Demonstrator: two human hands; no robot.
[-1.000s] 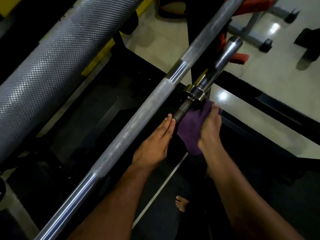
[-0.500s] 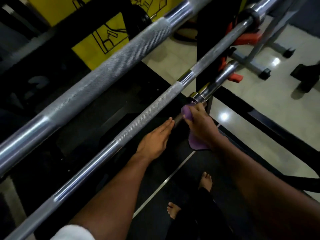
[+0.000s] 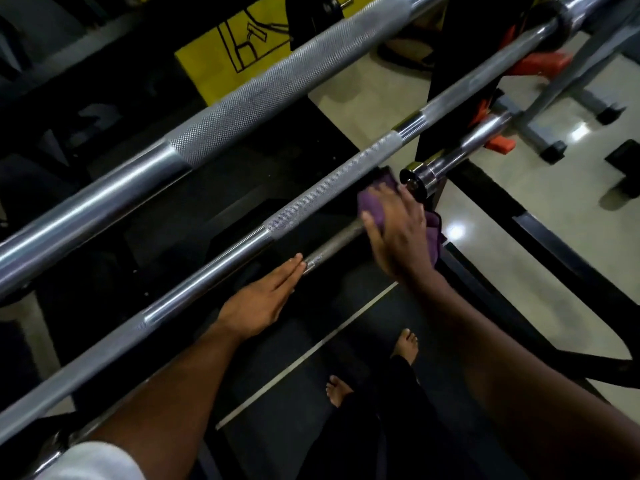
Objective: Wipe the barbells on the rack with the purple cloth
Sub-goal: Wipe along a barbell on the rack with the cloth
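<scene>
Right hand (image 3: 394, 233): fingers curled over the cloth (image 3: 375, 202), pressing it onto the low bar (image 3: 332, 245) just near the collar of that bar's sleeve (image 3: 450, 161).
Left hand (image 3: 259, 303): fingers straight and together, holding nothing; fingertips touch the low bar's shaft at its near-left visible end.
Top bar (image 3: 242, 112): largest in view; long axis runs from near left up to far right; knurled in the middle, smooth and shiny toward the left.
Mid bar (image 3: 311, 199): parallel to the top bar and nearer; same diagonal, knurled stretches broken by smooth rings; it crosses in front of the low bar and hides part of it.
Low bar: same diagonal, lowest and nearest; only a short dull stretch of shaft shows between the two hands, then the chrome sleeve pointing to the far right.
Rack post (image 3: 433, 98): dark upright at centre right, standing behind the mid bar and beside the sleeve.
Floor (image 3: 502, 237): pale glossy tiles to the right, dark mat (image 3: 294, 393) with a thin light line underneath.
Bench frame (image 3: 540, 126): grey legs with orange parts, far right.
Yellow sign (image 3: 242, 46): far, behind the top bar, black line drawing on it.
Cloth: purple, bunched under the right palm, a fold hanging out on the hand's right side.
Feet (image 3: 339, 389): bare, on the mat below the arms.
Sleeve cuff (image 3: 93, 462): white, at the near-left edge on the left arm.
</scene>
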